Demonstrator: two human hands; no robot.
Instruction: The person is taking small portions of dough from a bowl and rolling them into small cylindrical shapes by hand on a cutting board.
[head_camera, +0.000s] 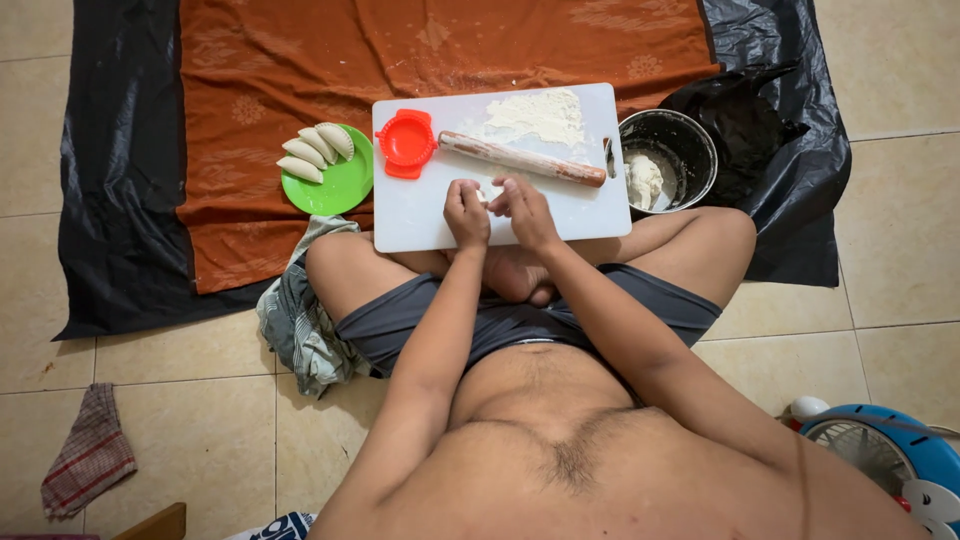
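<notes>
My left hand (466, 212) and my right hand (524, 210) meet over the near part of a white cutting board (420, 215), pinching a small piece of white dough (489, 195) between their fingers. On the board, a wooden rolling pin (522, 159) lies diagonally just beyond my hands. A red round dumpling press (407, 142) sits at the board's far left corner. A patch of flour (540, 115) is spread at the far edge.
A green plate (340, 185) with several folded dumplings (315, 152) sits left of the board. A black bowl (668, 150) with dough (643, 180) stands to the right. Orange cloth (300, 70) lies over black plastic (110, 180). Rags (88, 455) and a blue fan (890, 450) lie nearby.
</notes>
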